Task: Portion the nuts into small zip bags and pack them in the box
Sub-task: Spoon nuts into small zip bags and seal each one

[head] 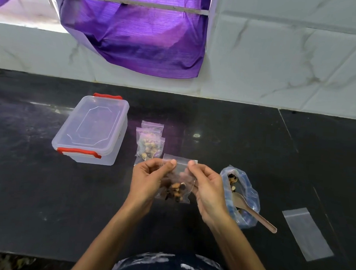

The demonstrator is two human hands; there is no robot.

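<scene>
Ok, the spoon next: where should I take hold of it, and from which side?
Grip the spoon by its handle end, coming from the right. Its bowl sits down inside the blue bag of nuts, while the handle pokes out over the bag's rim toward the lower right, clear above the counter. The right hand is nearest, but it now pinches the zip bag.

left grip (149, 178): pinching, fingers curled | right grip (206, 186): pinching, fingers curled | forearms converging

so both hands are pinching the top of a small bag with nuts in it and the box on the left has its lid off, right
Not quite. The head view shows the box with its lid on and the red clips in place. The rest holds: the left hand and right hand pinch the top of the small bag of nuts.
</scene>
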